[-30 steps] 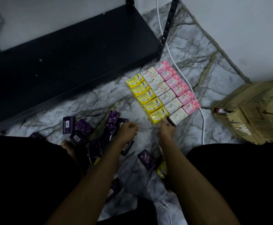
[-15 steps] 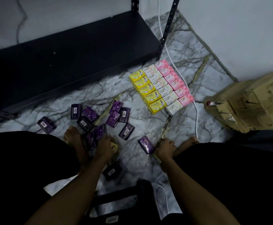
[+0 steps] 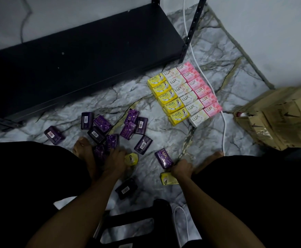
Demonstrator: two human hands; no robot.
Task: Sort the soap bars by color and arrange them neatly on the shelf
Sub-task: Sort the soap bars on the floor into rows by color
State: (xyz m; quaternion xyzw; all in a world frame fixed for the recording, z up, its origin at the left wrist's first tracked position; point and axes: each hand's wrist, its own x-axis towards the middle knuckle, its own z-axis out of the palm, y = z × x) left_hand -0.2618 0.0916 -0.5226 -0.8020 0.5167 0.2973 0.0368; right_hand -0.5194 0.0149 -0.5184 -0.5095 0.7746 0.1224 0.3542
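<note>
Soap bars (image 3: 183,94) lie on the marble floor (image 3: 164,135), none yet on the dark shelf (image 3: 85,51): yellow, cream and pink rows sit squared up off the shelf's right front corner, purple bars (image 3: 128,126) scattered toward its front edge. I judge each boxed bar light, stiff and a bit slick — best pinched across the short sides. My left hand (image 3: 115,159) rests on a purple bar beside a loose yellow one (image 3: 131,158); my right hand (image 3: 182,168) is curled over another yellow bar (image 3: 167,179) — gripping or only touching, I cannot tell.
</note>
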